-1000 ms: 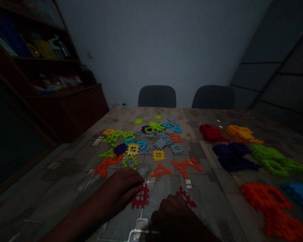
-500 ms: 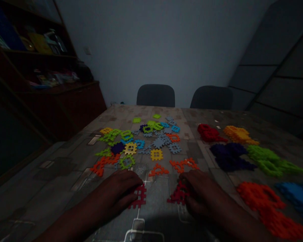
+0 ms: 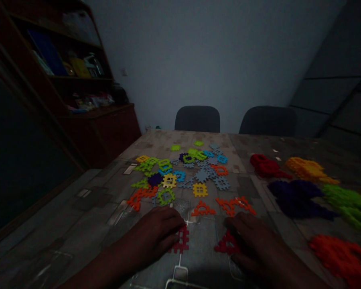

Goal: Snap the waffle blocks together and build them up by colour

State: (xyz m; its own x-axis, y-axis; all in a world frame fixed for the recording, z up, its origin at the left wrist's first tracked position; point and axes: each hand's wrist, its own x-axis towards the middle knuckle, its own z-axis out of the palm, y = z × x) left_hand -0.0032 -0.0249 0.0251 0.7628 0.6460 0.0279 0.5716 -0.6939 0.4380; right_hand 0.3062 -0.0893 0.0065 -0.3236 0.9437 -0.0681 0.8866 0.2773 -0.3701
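My left hand (image 3: 164, 224) is closed on a red square interlocking tile (image 3: 184, 239) with window-like openings, low over the near part of the table. To its right, my right hand (image 3: 248, 237) has its fingers curled round a red triangular interlocking tile (image 3: 225, 243); the hand hides part of it. A gap separates the two red tiles. Just beyond the hands lie an orange triangular tile (image 3: 202, 208) and more orange tiles (image 3: 236, 204). Farther back are a yellow square tile (image 3: 200, 190), a green tile (image 3: 166, 196) and a loose spread of grey tiles (image 3: 203, 175).
Along the right side sit colour-sorted piles: red (image 3: 266, 166), yellow (image 3: 308, 168), dark purple (image 3: 301, 198), green (image 3: 349, 202) and orange (image 3: 343, 255). Two chairs (image 3: 197, 119) stand behind the patterned table (image 3: 108, 200). A wooden cabinet (image 3: 108, 128) is at left.
The view has swung left, so everything appears farther right. Both hands keep their red tiles; the triangular one under my right hand looks flatter and more exposed.
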